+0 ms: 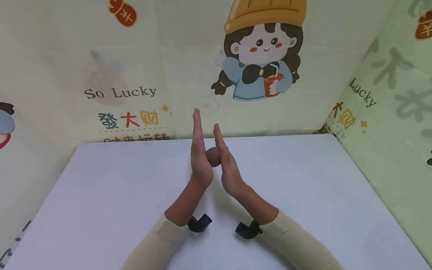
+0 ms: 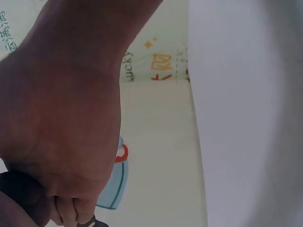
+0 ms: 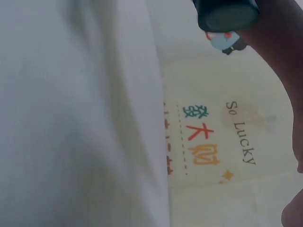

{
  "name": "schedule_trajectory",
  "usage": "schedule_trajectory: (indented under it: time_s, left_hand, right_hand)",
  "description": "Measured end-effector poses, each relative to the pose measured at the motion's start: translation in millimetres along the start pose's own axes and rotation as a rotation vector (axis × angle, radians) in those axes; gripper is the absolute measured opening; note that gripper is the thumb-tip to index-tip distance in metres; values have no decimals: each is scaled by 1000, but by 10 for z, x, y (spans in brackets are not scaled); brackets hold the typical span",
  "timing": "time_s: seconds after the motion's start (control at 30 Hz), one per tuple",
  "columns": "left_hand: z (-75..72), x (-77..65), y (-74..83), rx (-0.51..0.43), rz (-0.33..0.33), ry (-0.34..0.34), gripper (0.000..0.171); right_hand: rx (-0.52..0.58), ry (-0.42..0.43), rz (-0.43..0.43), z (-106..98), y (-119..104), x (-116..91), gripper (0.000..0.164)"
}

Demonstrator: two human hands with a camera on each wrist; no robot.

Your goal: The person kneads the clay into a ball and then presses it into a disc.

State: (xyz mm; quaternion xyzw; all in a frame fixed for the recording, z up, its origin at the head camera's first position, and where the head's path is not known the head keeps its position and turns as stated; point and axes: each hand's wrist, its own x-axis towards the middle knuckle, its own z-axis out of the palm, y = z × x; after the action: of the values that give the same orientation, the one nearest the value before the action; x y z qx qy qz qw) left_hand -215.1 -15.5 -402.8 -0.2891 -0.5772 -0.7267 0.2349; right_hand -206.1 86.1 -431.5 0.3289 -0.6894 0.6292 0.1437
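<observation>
In the head view a small brown ball (image 1: 213,157) sits between two upright palms. My left hand (image 1: 201,161) presses it from the left, with straight fingers pointing up and away. On its other side my right hand (image 1: 229,167) rests against the ball, fingers likewise extended. The heels of both hands stand apart. The left wrist view has the ball (image 2: 26,194), dark, in its lower left corner beside the large right hand (image 2: 66,127). In the right wrist view the ball is out of sight; only part of the left arm (image 3: 279,47) appears.
A white tabletop (image 1: 111,192) lies beneath the hands. Printed cloth walls (image 1: 188,57) stand behind it and at both sides. Black curved wrist-camera pieces (image 1: 200,224) show below the wrists, beside light sleeves (image 1: 152,252).
</observation>
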Motion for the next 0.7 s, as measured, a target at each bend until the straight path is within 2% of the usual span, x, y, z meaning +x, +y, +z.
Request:
schedule_trajectory:
  time_s: [0.23,0.7]
  left_hand:
    - [-73,51,-22,14,-5,42,66]
    - [-169,84,-171,93,-51,88,64]
  right_hand:
    - [-5,-26,-8,77,-55,-45,68]
    - [-11,-29,-40,104,-121,-47,73]
